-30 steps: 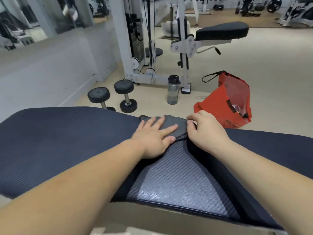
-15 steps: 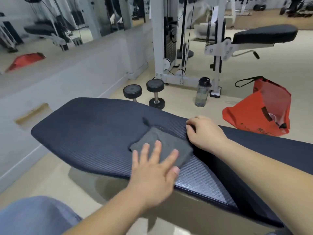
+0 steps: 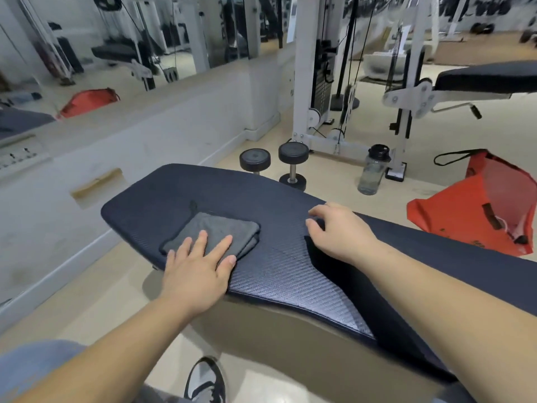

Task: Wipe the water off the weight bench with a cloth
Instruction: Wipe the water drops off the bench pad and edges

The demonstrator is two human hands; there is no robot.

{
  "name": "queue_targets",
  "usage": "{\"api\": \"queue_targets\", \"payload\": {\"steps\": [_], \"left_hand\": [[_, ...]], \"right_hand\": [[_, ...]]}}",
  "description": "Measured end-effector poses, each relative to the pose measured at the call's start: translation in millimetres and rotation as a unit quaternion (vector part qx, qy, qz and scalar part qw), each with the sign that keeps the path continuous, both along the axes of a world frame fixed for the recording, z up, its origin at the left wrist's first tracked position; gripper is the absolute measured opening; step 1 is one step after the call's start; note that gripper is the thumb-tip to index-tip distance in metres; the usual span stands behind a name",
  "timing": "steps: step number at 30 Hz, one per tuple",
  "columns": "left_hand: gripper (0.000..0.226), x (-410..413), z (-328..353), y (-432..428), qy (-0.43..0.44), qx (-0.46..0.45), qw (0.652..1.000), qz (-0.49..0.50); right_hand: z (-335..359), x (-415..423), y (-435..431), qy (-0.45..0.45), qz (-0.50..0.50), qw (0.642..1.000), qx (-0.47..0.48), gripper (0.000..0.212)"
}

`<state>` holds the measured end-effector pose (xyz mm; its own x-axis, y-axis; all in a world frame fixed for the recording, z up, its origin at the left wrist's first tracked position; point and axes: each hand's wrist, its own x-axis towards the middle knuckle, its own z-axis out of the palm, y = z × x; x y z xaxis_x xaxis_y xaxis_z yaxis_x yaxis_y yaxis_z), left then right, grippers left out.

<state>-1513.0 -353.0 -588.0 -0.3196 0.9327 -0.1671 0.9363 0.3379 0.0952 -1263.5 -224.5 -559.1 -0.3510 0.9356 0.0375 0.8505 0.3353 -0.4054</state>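
Head view, gym floor. A folded grey cloth point(image 3: 213, 232) lies flat on the dark padded worktop point(image 3: 261, 199) of the weight bench, near its rounded left end. The left hand point(image 3: 197, 269) is open, fingers spread, with the fingertips pressed on the near edge of the cloth and the palm over the pad's front edge. The right hand point(image 3: 338, 231) rests on the pad to the right of the cloth and apart from it, fingers loosely curled and gripping nothing. No water can be made out on the pad.

Beyond the bench, two black dumbbells point(image 3: 274, 164) stand on the floor just behind the pad's far edge. To their right stands a clear water bottle point(image 3: 373, 170) with a black cap, near the foot of a white cable machine point(image 3: 316, 82). A red bag point(image 3: 476, 210) sits on the floor at far right, partly hidden by the pad. A second bench pad point(image 3: 491, 78) shows at upper right, and a wall mirror point(image 3: 116, 48) lines the left side. Nothing lies on the pad between the cloth and the left end. A shoe point(image 3: 205, 382) shows at the bottom edge.

Compared with half a second earlier, the cloth and the left hand lie farther toward the left end of the pad, and the gap to the right hand is wider; the right hand rests on the same part of the pad.
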Motion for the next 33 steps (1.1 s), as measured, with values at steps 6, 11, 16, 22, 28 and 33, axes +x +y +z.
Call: {"api": "queue_targets", "payload": {"steps": [6, 11, 16, 22, 28, 33], "left_hand": [[0.052, 78, 2, -3, -0.048, 0.010, 0.991, -0.128], [0.052, 107, 8, 52, -0.044, -0.030, 0.953, -0.299], [0.052, 125, 2, 143, -0.044, -0.046, 0.937, -0.343], [0.051, 97, -4, 204, -0.051, -0.014, 0.947, -0.317], [0.054, -4, -1, 185, -0.036, -0.011, 0.981, -0.188], [0.057, -65, -4, 116, 0.005, -0.017, 0.999, -0.051]], "right_hand": [[-10, 41, 25, -0.060, -0.089, 0.994, -0.001, 0.040], [-20, 59, 42, 0.021, -0.092, 0.995, 0.019, 0.033], [-29, 60, 56, 0.055, -0.085, 0.993, 0.057, 0.033], [-31, 43, 58, 0.049, -0.068, 0.993, 0.084, 0.038], [-22, 1, 44, 0.010, -0.017, 0.999, 0.049, 0.037], [-20, -40, 19, 0.001, 0.028, 0.999, 0.016, 0.033]]}}
